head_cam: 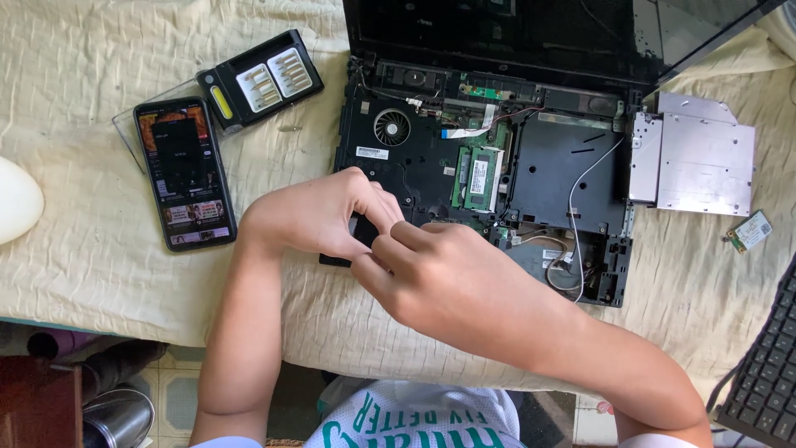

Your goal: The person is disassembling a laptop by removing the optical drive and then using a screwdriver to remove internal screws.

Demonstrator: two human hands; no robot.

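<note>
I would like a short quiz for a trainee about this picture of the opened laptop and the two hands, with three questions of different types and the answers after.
1. True or false: the left hand and the right hand meet at the near left corner of the opened laptop.
2. What lies just left of the left hand on the cloth? A) a smartphone B) a mug C) a pair of scissors
3. Fill in: the removed silver drive lies to the ___ of the laptop.

Key
1. True; the fingers of both hands pinch there, and what they hold is hidden.
2. A, the smartphone, with the screwdriver bit case behind it.
3. right
</note>
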